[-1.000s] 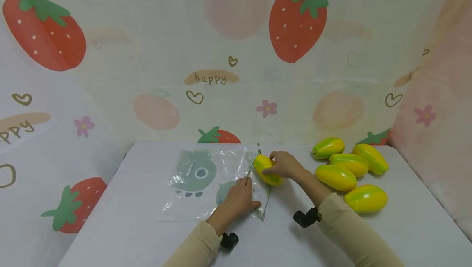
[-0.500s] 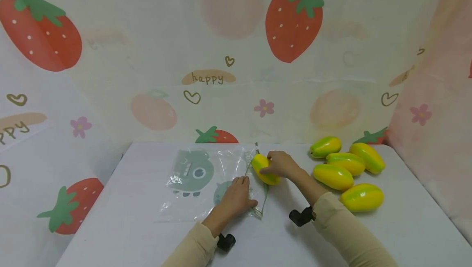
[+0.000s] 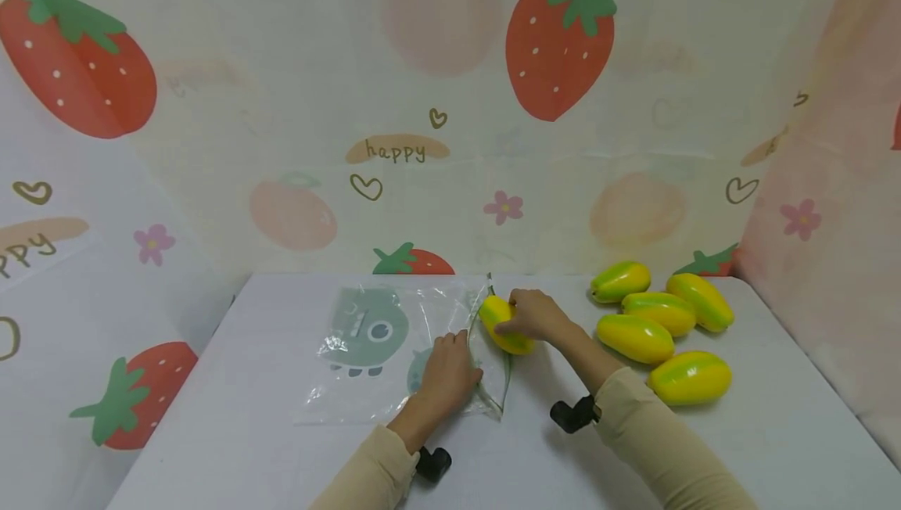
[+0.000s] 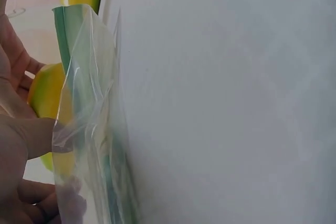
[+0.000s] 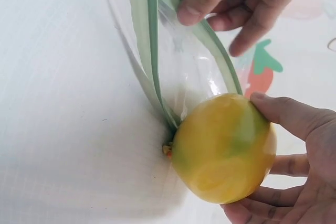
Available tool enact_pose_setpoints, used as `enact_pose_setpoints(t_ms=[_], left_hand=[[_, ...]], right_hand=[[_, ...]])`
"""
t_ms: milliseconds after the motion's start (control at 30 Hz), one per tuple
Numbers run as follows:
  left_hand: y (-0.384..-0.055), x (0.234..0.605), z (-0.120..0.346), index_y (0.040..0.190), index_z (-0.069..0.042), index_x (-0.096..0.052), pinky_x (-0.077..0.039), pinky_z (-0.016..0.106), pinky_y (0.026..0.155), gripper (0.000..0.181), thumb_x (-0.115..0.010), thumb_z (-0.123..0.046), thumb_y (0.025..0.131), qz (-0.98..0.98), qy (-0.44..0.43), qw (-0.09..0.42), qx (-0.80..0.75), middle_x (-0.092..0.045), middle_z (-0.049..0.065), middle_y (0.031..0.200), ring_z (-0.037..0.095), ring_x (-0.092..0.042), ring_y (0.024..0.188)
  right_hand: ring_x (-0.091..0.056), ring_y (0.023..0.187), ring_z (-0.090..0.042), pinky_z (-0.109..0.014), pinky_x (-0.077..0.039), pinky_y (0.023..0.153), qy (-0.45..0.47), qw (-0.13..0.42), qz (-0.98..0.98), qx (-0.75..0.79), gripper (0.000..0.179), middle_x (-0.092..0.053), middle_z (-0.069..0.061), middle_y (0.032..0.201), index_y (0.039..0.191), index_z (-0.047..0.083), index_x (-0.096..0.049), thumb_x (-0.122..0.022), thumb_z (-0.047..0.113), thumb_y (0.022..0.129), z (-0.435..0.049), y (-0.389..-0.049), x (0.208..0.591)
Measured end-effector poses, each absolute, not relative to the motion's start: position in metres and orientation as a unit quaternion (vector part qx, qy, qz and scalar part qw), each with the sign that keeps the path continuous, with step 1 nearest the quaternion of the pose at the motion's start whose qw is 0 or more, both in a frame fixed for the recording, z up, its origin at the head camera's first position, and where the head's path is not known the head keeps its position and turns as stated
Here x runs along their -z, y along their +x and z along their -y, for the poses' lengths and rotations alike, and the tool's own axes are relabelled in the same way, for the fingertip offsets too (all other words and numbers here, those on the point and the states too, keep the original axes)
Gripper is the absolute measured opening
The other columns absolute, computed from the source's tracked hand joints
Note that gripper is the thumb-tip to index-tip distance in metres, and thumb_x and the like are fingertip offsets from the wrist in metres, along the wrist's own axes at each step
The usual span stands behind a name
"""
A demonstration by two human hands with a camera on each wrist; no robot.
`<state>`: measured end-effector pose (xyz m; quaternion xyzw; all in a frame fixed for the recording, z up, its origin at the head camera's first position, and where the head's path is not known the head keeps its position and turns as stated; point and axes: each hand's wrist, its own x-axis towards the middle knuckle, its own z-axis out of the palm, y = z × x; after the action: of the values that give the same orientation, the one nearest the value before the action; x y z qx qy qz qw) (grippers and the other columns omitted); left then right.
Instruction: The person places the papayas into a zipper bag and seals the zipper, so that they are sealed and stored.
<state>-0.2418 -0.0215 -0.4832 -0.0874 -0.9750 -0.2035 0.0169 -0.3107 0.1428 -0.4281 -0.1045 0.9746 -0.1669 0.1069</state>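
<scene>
A clear zip bag [image 3: 373, 330] with green monster prints lies flat on the table, its green-edged mouth facing right. My left hand [image 3: 446, 373] is over the mouth end. In the right wrist view, its thumb and fingers pinch the upper green strip [image 5: 218, 51], and the mouth stands parted. My right hand [image 3: 538, 314] grips a yellow and green papaya [image 5: 226, 150] from the right side. The papaya's stem end points into the parted mouth, close against the strips. The left wrist view shows the bag's edge [image 4: 94, 77] raised in front of the papaya.
Several more papayas [image 3: 635, 339] lie grouped at the right of the white table [image 3: 232, 385]. A cloth wall [image 3: 310, 103] printed with strawberries rises behind the table's back edge. Black wrist cameras [image 3: 432, 463] hang under both forearms.
My left thumb has drawn in toward its fingers at the bag's edge, and the mouth's near part has shifted left and parted more. The right hand and papaya stay nearly still.
</scene>
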Motion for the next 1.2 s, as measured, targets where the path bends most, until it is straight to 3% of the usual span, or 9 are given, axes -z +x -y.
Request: enact_pose_setpoints(t_ms=[233,367,500,633,767,1000,1200], left_hand=[[-0.248,0.486,0.026,0.116,0.006,-0.061,-0.053,0.039,0.078,0.044,-0.075,-0.013,0.079,0.95,-0.064,-0.006,0.306,-0.066,0.011,0.086,0.025,-0.061,0.083],[-0.253,0.487,0.026,0.111,0.003,-0.064,-0.055,0.036,0.074,0.036,-0.073,-0.015,0.081,0.937,-0.038,-0.034,0.345,-0.07,0.01,0.087,0.022,-0.064,0.08],[-0.256,0.488,0.024,0.103,0.003,-0.067,-0.055,0.038,0.075,0.028,-0.072,-0.015,0.081,0.934,-0.023,-0.027,0.355,-0.072,0.014,0.094,0.026,-0.066,0.084],[-0.257,0.49,0.021,0.088,0.001,-0.071,-0.053,0.035,0.064,0.016,-0.07,-0.012,0.077,0.933,-0.018,-0.01,0.359,-0.072,0.012,0.085,0.024,-0.063,0.072],[-0.258,0.491,0.019,0.072,-0.004,-0.07,-0.042,0.028,0.051,0.008,-0.068,-0.01,0.076,0.932,-0.011,-0.001,0.363,-0.066,0.006,0.068,0.017,-0.052,0.058],[-0.26,0.493,0.019,0.072,-0.004,-0.07,-0.042,0.026,0.052,0.007,-0.069,-0.008,0.077,0.931,-0.005,0.018,0.366,-0.065,0.004,0.068,0.016,-0.051,0.059],[-0.259,0.492,0.017,0.069,-0.005,-0.066,-0.037,0.025,0.051,0.006,-0.066,-0.005,0.075,0.927,-0.004,0.037,0.373,-0.061,0.005,0.068,0.016,-0.047,0.059]], right_hand=[[-0.058,0.082,-0.022,-0.036,-0.054,0.079,-0.106,0.108,-0.974,0.168,0.055,-0.067,-0.013,0.101,0.115,-0.001,-0.06,-0.078,0.038,0.081,-0.141,-0.309,0.425],[-0.057,0.082,-0.023,-0.036,-0.053,0.079,-0.101,0.11,-0.974,0.17,0.053,-0.066,-0.013,0.101,0.114,-0.001,-0.06,-0.078,0.037,0.081,-0.139,-0.306,0.422],[-0.056,0.08,-0.023,-0.035,-0.052,0.076,-0.105,0.098,-0.976,0.162,0.053,-0.066,-0.012,0.098,0.111,0.0,-0.061,-0.078,0.038,0.08,-0.139,-0.304,0.422],[-0.056,0.081,-0.023,-0.036,-0.053,0.079,-0.103,0.091,-0.978,0.155,0.055,-0.067,-0.013,0.101,0.114,-0.001,-0.062,-0.077,0.041,0.081,-0.142,-0.303,0.425],[-0.058,0.085,-0.024,-0.039,-0.054,0.084,-0.105,0.087,-0.979,0.154,0.058,-0.068,-0.014,0.108,0.119,-0.001,-0.062,-0.075,0.042,0.083,-0.145,-0.3,0.429],[-0.057,0.082,-0.024,-0.039,-0.053,0.08,-0.136,0.08,-0.974,0.161,0.055,-0.068,-0.014,0.1,0.116,-0.003,-0.062,-0.072,0.041,0.086,-0.149,-0.296,0.428],[-0.058,0.089,-0.026,-0.043,-0.053,0.088,-0.134,0.096,-0.973,0.164,0.056,-0.067,-0.018,0.113,0.124,-0.004,-0.058,-0.07,0.038,0.088,-0.151,-0.298,0.428]])
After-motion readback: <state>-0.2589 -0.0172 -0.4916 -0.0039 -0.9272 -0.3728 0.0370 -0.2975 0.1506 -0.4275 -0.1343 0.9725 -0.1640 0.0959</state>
